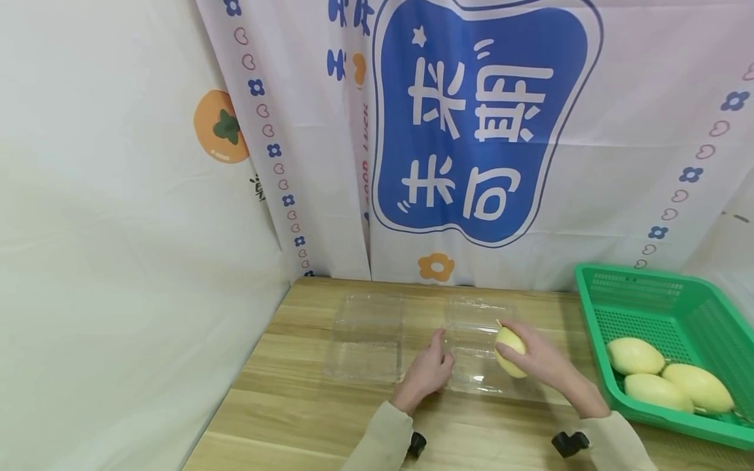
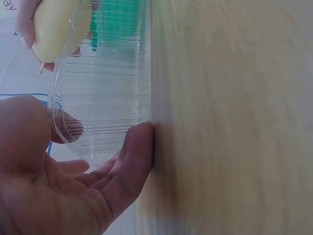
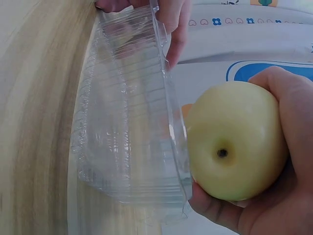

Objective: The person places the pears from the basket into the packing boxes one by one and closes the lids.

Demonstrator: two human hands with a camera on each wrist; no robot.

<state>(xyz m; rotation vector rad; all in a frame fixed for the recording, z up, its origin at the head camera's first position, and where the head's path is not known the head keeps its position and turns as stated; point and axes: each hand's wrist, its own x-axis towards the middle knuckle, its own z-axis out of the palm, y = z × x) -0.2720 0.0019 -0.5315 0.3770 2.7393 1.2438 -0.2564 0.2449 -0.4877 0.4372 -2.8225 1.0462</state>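
My right hand (image 1: 536, 356) grips a pale yellow pear (image 1: 511, 352) over the right side of a clear plastic container (image 1: 477, 356). The pear's blossom end faces the right wrist camera, while its stem (image 2: 42, 68) shows in the left wrist view. On the container's left side, my left hand (image 1: 429, 369) holds its wall, the thumb (image 2: 66, 128) at the rim and the fingers (image 2: 139, 147) low against the outside, near the tabletop. In the right wrist view, the pear (image 3: 234, 142) is beside the container's rim (image 3: 173, 127); whether they touch I cannot tell.
A second clear plastic container (image 1: 368, 360) lies on the wooden table (image 1: 283, 392) to the left. At the right stands a green basket (image 1: 689, 294) with pears (image 1: 636, 356) in it. A printed cloth (image 1: 530, 255) hangs behind the table, and a white sheet (image 1: 118, 261) at the left.
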